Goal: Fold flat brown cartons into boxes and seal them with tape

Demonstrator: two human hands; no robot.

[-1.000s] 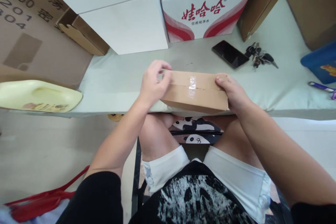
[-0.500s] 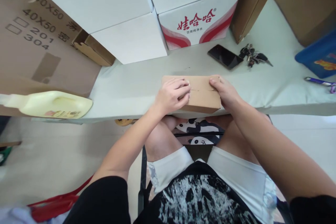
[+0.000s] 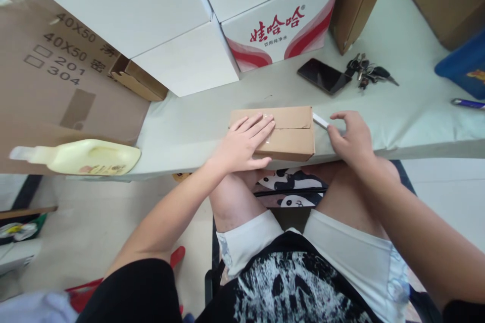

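Note:
A small brown cardboard box [image 3: 291, 139] lies near the front edge of the cloth-covered table. My left hand [image 3: 250, 139] rests flat on its left part, fingers spread, over a strip of clear tape on the top. To the box's right, my right hand [image 3: 350, 136] is apart from it, with a gap between thumb and forefinger. A slim white stick-like object [image 3: 321, 121] sticks out between the box's right end and that gap. Its end meets or nearly meets my thumb; its kind cannot be made out.
Behind the box lie a black phone [image 3: 324, 76] and a bunch of keys [image 3: 366, 71]. White cartons [image 3: 280, 35] stand at the back. A pale yellow bottle [image 3: 94, 157] lies on its side at left. A blue container [image 3: 462, 68] and a purple pen [image 3: 468, 104] are at right.
My right hand has let go of the box's right end and moved right. My left hand has flattened from curled fingers. The white object now shows beside the box.

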